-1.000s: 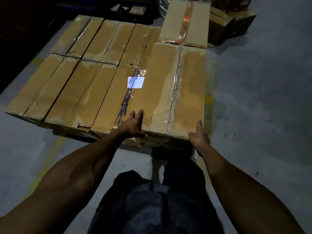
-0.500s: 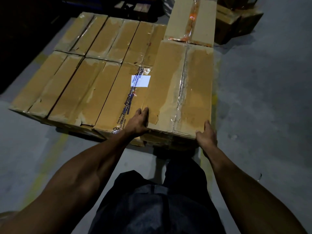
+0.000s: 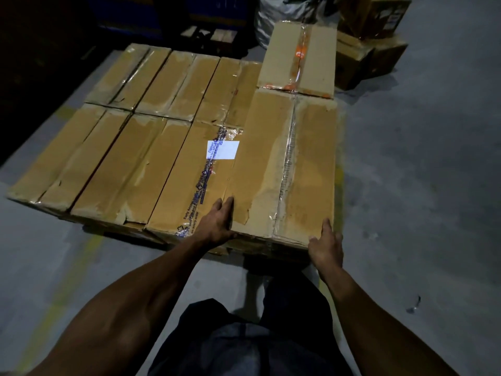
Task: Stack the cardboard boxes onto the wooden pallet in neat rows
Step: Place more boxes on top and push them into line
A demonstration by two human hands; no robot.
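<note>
Change: both hands slid slightly farther up along near box since earlier frame; view shifted a bit closer, stack otherwise same.
Left hand (image 3: 217, 222): flat on near-left top edge of near box (image 3: 284, 169), fingers straight and together, pointing away, lying along seam with box to the left; grip not curled round anything.
Right hand (image 3: 326, 246): at near-right corner of same box, fingers straight, pressed against right side and corner; grip spread, not clamped.
Near box: long taped cardboard, rightmost in near row, sitting slightly higher than neighbours, touching labelled box (image 3: 189, 180) on its left.
Labelled box: printed tape down the middle, white label (image 3: 223, 150) near far end.
Other boxes: near row (image 3: 89, 169) and far row (image 3: 168, 80) packed side by side, touching, lengthwise away from camera.
Far-right box (image 3: 298, 58): orange-taped, butted against far end of near box.
Pallet (image 3: 130, 236): mostly hidden under boxes, dark edge only just visible at near side.
Floor (image 3: 420, 172): grey concrete, faded yellow line (image 3: 70, 283) at left.
Background: loose cartons (image 3: 371, 47) far right on floor, well apart from stack; silver bag (image 3: 282, 14) behind.
Person: dark trousers at bottom centre.
</note>
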